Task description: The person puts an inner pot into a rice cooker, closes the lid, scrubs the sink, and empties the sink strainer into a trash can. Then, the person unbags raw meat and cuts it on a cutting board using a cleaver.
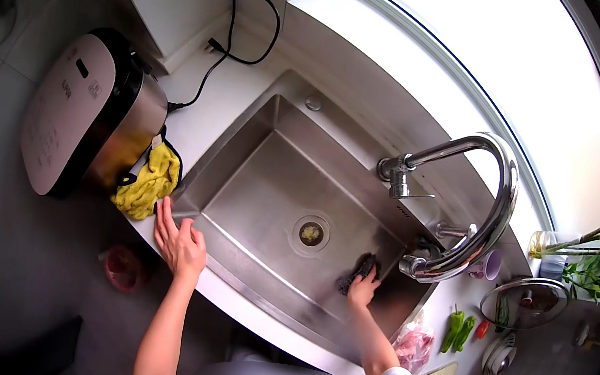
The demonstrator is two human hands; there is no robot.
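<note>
My right hand (362, 288) is inside the stainless steel sink (261, 190), closed on a dark scouring pad (362, 267) that presses against the basin floor near the right wall. To the left of it lies the drain (310, 233), with small pale yellowish bits in it. My left hand (181, 247) rests on the front left rim with its fingers stretched out. Its fingertips are close to a crumpled yellow cloth (154, 186); whether they touch is unclear. The chrome faucet (502, 193) arches over the sink's right end.
A rice cooker (88, 112) stands left of the sink, its black cord (225, 62) looping behind. On the right counter are a plastic bag with pinkish contents (412, 345), green peppers (457, 332), a glass lid (525, 302) and a purple cup (487, 266). Plants (591, 271) stand by the window.
</note>
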